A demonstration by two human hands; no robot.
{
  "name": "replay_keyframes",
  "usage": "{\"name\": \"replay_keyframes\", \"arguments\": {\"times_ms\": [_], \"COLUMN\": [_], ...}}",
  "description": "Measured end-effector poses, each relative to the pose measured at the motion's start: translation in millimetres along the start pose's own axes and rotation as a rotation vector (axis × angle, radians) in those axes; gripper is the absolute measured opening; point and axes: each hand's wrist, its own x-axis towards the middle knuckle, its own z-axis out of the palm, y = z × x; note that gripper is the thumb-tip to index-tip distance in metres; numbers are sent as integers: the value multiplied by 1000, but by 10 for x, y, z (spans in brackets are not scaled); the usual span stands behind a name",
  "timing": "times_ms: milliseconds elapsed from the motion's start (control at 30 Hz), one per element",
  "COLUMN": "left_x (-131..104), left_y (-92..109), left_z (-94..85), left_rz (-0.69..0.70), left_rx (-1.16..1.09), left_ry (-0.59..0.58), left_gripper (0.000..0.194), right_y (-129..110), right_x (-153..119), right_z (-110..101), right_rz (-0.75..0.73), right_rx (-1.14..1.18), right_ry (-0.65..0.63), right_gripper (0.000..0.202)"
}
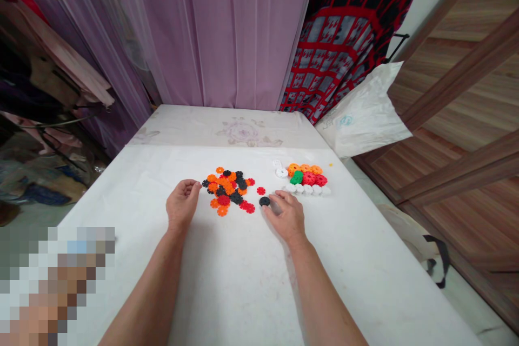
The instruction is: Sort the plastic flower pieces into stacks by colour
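Observation:
Orange, red and black notched plastic discs lie in a loose pile (229,186) in the middle of the white table. At the pile's left edge my left hand (182,203) is closed, with thumb and fingertips pinched at a black notched disc (205,184). To the right of the pile, my right hand (288,213) has thumb and forefinger around a small stack of black discs (264,201) at the tabletop. Just beyond that stack lies a single red disc (261,191).
Grouped stacks stand at the right: orange discs (305,169), red discs (314,179), a green stack (297,177) and white discs (308,190). A white bag (365,113) is beside the table's right edge. Purple curtains (227,32) hang behind the table.

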Motion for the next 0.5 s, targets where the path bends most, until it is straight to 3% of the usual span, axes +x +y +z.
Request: {"name": "replay_keyframes", "arguments": {"times_ms": [167,333,433,500], "left_x": [-4,-22,-66,-110], "left_y": [20,-3,26,70], "left_z": [-1,2,30,77], "left_rz": [-4,45,148,305], "left_rx": [21,142,243,292], "left_ry": [-9,-18,-79,-149], "left_gripper": [32,29,25,23], "right_y": [-30,-49,-49,-51], "right_x": [13,27,23,20], "right_z": [-18,-30,-26,-22], "right_rz": [15,34,35,39], "right_rx": [-36,-64,-62,-63], "right_ry": [-60,-99,-100,-95], "right_gripper": [28,21,21,21]}}
